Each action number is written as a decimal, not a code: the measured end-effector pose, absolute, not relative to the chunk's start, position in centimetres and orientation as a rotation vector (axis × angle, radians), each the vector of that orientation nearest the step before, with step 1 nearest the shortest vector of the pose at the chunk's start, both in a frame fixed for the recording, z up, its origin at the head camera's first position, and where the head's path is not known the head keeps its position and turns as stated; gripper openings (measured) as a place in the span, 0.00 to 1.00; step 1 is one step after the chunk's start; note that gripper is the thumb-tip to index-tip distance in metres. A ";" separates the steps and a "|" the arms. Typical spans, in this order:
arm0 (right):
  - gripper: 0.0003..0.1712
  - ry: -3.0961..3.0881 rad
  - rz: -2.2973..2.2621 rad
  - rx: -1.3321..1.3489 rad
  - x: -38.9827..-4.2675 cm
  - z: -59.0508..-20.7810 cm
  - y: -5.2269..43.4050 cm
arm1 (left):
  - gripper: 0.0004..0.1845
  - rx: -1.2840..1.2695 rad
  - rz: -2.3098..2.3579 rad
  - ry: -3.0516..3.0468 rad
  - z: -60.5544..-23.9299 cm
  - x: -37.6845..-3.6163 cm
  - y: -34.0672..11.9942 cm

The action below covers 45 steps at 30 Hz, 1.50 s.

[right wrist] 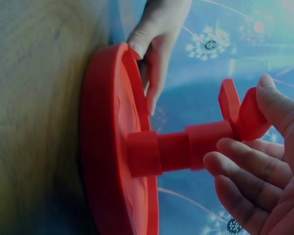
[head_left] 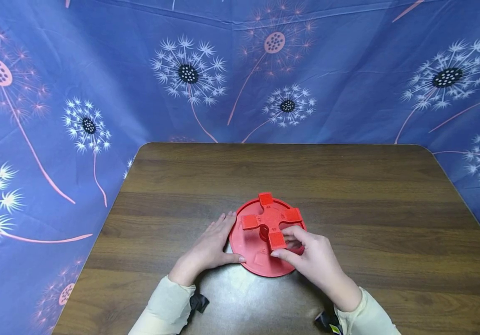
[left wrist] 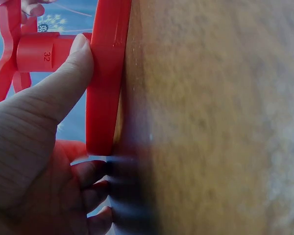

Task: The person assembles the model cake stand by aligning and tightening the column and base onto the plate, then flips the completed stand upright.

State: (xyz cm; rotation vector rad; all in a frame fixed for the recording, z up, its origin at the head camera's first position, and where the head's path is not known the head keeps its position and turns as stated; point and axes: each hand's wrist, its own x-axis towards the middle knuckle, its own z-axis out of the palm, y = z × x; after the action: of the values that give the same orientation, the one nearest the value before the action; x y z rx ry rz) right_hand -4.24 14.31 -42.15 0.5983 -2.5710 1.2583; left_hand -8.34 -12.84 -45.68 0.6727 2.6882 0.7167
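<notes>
A round red base point(head_left: 256, 263) with a raised rim lies flat on the table. From its middle rises a stepped red post point(right wrist: 174, 151), marked 32 in the left wrist view. On top of the post sits a four-armed red cross piece point(head_left: 271, 217), its arms ending in raised tabs. My left hand point(head_left: 210, 244) holds the base at its left side, thumb over the front rim and fingers along the far edge. With thumb and forefinger my right hand point(head_left: 313, 253) pinches the cross piece's near arm, the other fingers curving beside the post.
The brown wood-grain table point(head_left: 370, 195) extends around the base. Behind it and at both sides hangs a blue cloth point(head_left: 231, 83) printed with dandelions. Dark straps point(head_left: 199, 302) show at both wrists below pale sleeves.
</notes>
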 end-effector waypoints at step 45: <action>0.21 -2.488 1.529 0.692 -4.9 -42.5 16.6 | 0.60 0.682 0.713 2.702 -45.8 -8.3 -12.8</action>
State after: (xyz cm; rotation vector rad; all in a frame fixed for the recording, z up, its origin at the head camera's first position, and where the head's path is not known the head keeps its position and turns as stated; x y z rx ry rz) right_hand -4.89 16.63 -42.49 0.6920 -2.4883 1.5289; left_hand -8.35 -12.78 -45.78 0.6825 2.7022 0.7129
